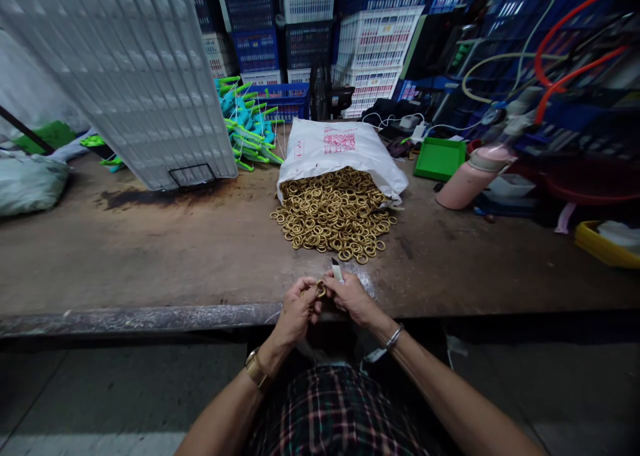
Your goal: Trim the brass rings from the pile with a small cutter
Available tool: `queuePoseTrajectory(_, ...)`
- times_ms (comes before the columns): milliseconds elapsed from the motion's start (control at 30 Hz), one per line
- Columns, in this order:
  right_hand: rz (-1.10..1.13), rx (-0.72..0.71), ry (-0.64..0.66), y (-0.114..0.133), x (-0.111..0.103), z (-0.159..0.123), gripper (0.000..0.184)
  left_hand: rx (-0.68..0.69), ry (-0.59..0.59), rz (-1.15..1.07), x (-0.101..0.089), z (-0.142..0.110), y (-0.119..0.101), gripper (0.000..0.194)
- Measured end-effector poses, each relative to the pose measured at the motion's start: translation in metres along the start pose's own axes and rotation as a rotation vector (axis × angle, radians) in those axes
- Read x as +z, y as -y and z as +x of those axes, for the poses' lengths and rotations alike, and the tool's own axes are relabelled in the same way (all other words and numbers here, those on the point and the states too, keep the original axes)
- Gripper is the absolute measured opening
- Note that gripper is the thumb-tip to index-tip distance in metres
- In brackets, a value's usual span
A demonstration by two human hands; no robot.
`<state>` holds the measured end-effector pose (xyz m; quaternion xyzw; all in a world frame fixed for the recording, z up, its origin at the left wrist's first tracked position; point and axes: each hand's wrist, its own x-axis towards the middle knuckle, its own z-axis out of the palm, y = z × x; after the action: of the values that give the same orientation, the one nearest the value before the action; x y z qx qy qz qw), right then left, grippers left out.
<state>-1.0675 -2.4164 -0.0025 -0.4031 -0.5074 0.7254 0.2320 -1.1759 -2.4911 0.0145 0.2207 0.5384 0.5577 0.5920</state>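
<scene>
Close to the table's front edge, my left hand point(297, 311) is closed, pinching a gold-coloured ring point(321, 288) between thumb and fingers. My right hand point(354, 299) meets it from the other side, its fingertips at the ring. A small knife point(337, 270) with a pale handle and a dark slanted tip sticks up from my right hand's grip. Just beyond both hands lies a heap of similar rings point(333, 219), spilling from the mouth of a white sack point(305, 143) with red print. Part of the knife's handle is hidden by my fingers.
A ribbed translucent panel point(150, 83) stands on the wooden table point(200, 263) at left, beside green and teal plastic pieces point(247, 126). To the right are a green tray point(440, 159), a pink bottle point(470, 179) and a yellow tray point(603, 246). Stacked crates point(377, 39) stand behind.
</scene>
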Motion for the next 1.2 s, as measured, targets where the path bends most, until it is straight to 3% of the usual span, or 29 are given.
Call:
queuePoseTrajectory(200, -0.285, -0.161, -0.087, 0.0, -0.003, 0.001, 0.017, -0.071, 0.023, -0.025, 0.002, -0.001, -0.003, 0.04)
queuePoseTrajectory(800, -0.243, -0.13, 0.024, 0.0, -0.002, 0.001, 0.014, -0.023, 0.127, -0.128, -0.005, -0.003, 0.007, 0.031)
queuePoseTrajectory(967, -0.623, -0.312, -0.099, -0.003, -0.007, -0.001, 0.015, -0.015, 0.094, -0.141, -0.004, -0.002, 0.005, 0.035)
queuePoseTrajectory(1200, -1.033, -0.446, 0.03, -0.008, -0.008, -0.011, 0.015, 0.053, 0.083, -0.101, -0.006, -0.002, 0.003, 0.032)
